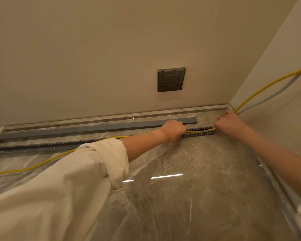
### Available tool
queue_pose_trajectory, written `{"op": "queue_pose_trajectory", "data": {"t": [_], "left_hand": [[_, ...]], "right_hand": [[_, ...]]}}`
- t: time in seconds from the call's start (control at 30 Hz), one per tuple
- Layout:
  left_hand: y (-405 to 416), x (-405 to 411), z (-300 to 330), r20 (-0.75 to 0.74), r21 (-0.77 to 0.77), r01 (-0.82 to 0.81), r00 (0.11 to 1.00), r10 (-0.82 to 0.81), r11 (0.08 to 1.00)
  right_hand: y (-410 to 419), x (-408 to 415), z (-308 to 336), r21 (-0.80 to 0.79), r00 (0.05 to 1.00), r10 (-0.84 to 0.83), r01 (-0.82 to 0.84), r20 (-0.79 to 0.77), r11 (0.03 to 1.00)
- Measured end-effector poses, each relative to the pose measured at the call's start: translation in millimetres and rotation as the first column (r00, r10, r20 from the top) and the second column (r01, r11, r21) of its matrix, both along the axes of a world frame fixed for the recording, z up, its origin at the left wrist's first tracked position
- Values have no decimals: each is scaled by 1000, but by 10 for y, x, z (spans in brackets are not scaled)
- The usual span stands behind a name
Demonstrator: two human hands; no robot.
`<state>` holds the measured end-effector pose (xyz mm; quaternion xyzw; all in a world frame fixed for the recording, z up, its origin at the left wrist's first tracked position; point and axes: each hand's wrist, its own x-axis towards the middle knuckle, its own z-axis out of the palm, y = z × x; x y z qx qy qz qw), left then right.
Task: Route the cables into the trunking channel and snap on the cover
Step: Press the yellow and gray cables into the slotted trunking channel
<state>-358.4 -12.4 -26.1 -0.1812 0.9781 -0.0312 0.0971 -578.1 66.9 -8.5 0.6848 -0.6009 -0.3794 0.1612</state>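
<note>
A long grey slotted trunking channel (198, 133) lies on the marble counter, parallel to the back wall. Its plain grey cover (94, 128) lies loose just behind it. A yellow cable (201, 130) runs inside the channel's right end, between my two hands, then climbs up the right wall beside a grey cable (268, 98). To the left the yellow cable leaves the channel and trails across the counter. My left hand (174, 130) is closed on the yellow cable at the channel. My right hand (230, 125) grips both cables at the channel's right end.
A grey wall socket (171, 79) sits on the back wall above the channel. The marble counter (181, 180) meets a raised ledge along the back wall and the right wall closes the corner. A clear plastic film lies on the counter's left part.
</note>
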Motion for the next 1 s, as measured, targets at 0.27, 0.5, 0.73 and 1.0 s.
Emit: {"op": "queue_pose_trajectory", "data": {"t": [0.27, 0.5, 0.73, 1.0], "left_hand": [[-17, 2, 2, -60, 96, -49, 997, 55, 994], [-43, 102, -14, -59, 109, -65, 996, 71, 992], [-79, 510, -136, -1, 287, -103, 994, 108, 952], [-82, 1379, -60, -280, 247, -227, 914, 294, 942]], "right_hand": [[41, -100, -42, 5, 998, -66, 66, -16, 998], [6, 32, -58, 0, 990, -137, 137, 14, 991], [-98, 485, -79, 12, 914, -137, 144, 382, 990], [-369, 1358, -129, -95, 725, 96, -42, 682, 995]]}}
